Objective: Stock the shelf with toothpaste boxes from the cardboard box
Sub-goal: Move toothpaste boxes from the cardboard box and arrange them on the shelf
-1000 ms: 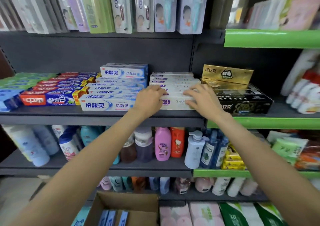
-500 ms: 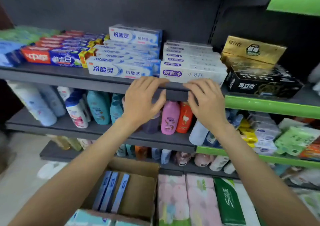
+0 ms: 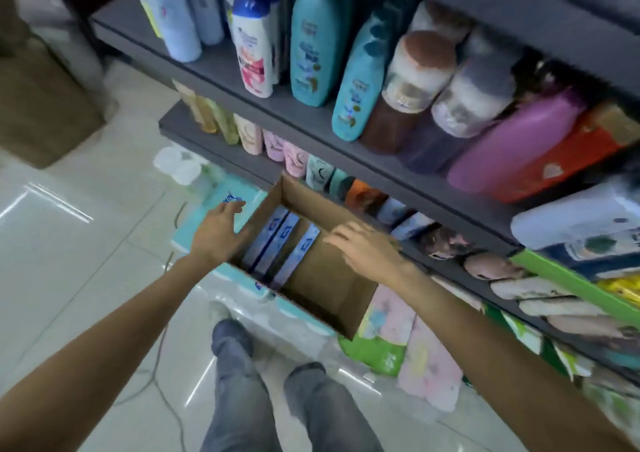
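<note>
An open cardboard box stands on wrapped packs on the floor in front of the shelving. Three blue toothpaste boxes stand on edge along its left inner side; the right half shows bare cardboard. My left hand hovers at the box's left wall, fingers relaxed, holding nothing. Over the box's far right corner my right hand reaches with straight fingers, also holding nothing. The toothpaste shelf is out of view above.
Shampoo and lotion bottles fill the grey shelf above the box, with smaller bottles on the shelf below. Tissue and paper packs lie on the floor at right. A brown carton stands far left. My legs are below.
My view has dropped from the toothpaste shelf to the floor. Both hands left the shelf edge and came down to the cardboard box.
</note>
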{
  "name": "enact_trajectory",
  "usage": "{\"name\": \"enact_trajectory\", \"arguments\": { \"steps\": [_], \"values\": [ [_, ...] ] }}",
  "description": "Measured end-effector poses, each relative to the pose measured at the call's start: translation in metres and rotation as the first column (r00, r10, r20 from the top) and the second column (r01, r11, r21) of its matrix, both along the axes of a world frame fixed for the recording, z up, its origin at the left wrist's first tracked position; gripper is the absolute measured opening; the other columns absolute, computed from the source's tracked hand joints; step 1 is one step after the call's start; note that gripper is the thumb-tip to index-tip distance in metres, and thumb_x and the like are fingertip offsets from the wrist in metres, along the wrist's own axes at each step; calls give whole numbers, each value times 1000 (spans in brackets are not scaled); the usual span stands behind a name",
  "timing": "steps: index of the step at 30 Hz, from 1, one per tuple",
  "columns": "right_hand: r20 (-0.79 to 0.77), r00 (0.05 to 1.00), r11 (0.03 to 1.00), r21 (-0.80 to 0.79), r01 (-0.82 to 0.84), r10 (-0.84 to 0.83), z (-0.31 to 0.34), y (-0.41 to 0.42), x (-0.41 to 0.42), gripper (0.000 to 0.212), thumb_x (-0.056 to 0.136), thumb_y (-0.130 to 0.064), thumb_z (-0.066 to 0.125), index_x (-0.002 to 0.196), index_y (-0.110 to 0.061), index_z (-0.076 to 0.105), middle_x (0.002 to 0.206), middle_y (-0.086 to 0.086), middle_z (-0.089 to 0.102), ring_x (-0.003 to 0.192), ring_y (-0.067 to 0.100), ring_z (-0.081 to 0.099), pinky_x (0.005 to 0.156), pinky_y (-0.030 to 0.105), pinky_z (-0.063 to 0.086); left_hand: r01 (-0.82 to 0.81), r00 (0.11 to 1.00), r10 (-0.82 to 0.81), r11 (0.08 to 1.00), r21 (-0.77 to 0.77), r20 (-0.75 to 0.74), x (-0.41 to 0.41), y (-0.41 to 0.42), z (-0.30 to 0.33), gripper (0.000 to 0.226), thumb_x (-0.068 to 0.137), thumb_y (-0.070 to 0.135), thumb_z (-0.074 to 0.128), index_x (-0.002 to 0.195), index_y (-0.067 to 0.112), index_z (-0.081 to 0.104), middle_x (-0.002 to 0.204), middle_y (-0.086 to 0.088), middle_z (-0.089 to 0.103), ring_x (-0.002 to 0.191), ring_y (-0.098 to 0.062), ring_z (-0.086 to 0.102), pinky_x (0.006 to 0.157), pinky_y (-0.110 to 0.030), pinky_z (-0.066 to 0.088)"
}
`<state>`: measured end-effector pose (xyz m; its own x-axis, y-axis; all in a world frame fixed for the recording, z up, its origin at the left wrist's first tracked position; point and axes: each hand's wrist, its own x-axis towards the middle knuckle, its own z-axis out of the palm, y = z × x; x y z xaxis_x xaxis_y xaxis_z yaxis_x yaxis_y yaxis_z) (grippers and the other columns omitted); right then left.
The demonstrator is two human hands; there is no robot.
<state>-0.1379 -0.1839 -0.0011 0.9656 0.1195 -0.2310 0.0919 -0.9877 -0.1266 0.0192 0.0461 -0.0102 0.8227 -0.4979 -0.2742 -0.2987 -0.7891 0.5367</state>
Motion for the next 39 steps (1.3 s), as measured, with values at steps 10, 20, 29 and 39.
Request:
{"name": "enact_trajectory", "arguments": {
  "steps": [10, 20, 29, 39],
  "values": [
    [-200, 943, 875, -361, -323, 266, -196, 57, 91, 60, 91, -12, 45, 146, -31, 31, 152, -3, 31, 138, 19, 33, 108, 44, 33, -70, 996, 62, 990, -123, -66, 14, 29, -104, 28, 94, 21, 55, 120, 24, 63, 115, 5, 63, 95, -17, 61, 72, -20, 33],
    [-318, 844, 768, -362, -529, 432, -240, 63, 127, 64, 97, -13, 40, 150, -12, 3, 157, 12, 9, 145, 27, 9, 114, 54, 0, -67, 998, 58, 955, -288, -38, 15, 34, -120, 25, 91, 14, 59, 113, 22, 68, 103, 2, 66, 79, -6, 55, 73, -14, 44],
    [-366, 821, 723, -399, -563, 437, -237, 68, 131, 65, 96, -15, 43, 150, -17, 7, 158, 11, 6, 146, 28, 1, 114, 58, -1, -98, 995, 90, 961, -258, -39, 13, 33, -116, 25, 91, 14, 58, 113, 21, 68, 103, 2, 66, 79, -9, 54, 70, -1, 37],
    [-345, 832, 740, -391, -548, 434, -237, 28, 94, 105, 86, -20, 62, 144, -24, -26, 132, 22, 35, 125, 35, 33, 112, 52, 19, -86, 996, 86, 977, -193, -12, 13, 30, -115, 26, 93, 18, 55, 116, 25, 66, 109, 2, 65, 80, -8, 53, 65, -2, 34]
  ]
}}
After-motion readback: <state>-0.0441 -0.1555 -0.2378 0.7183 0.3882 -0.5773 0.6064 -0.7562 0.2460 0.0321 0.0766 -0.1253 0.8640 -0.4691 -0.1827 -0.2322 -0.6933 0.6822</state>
